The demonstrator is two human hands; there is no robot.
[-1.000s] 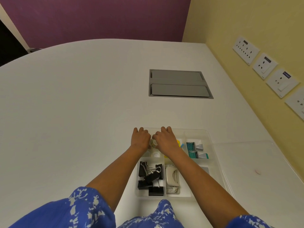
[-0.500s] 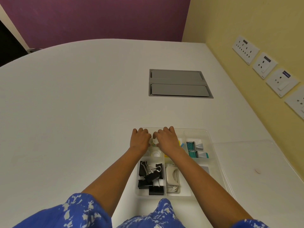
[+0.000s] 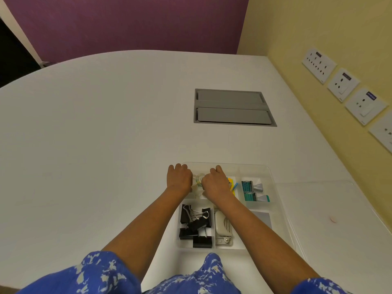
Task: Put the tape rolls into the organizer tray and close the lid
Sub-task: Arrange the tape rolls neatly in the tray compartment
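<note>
- Left hand point(image 3: 179, 179) and right hand point(image 3: 214, 183): both curled, knuckles up, over the far left compartment of the clear organizer tray point(image 3: 273, 181) on the white bench point(image 3: 95, 134).
- Tape rolls point(image 3: 196, 181): clear, visible between the two hands in that compartment; whether either hand grips them cannot be told.
- Lid point(image 3: 339, 209): lying open, flat on the bench at the tray's right.
- Black binder clips point(image 3: 196, 224): near left compartment.

Left hand point(image 3: 179, 179): palm down, back facing the camera, fingers curled under, knuckles toward the far edge of the surface.
Right hand point(image 3: 215, 182): same curled pose, just beside the left, a narrow gap between them.
Forearms: bare, angling inward from blue patterned sleeves.
</note>
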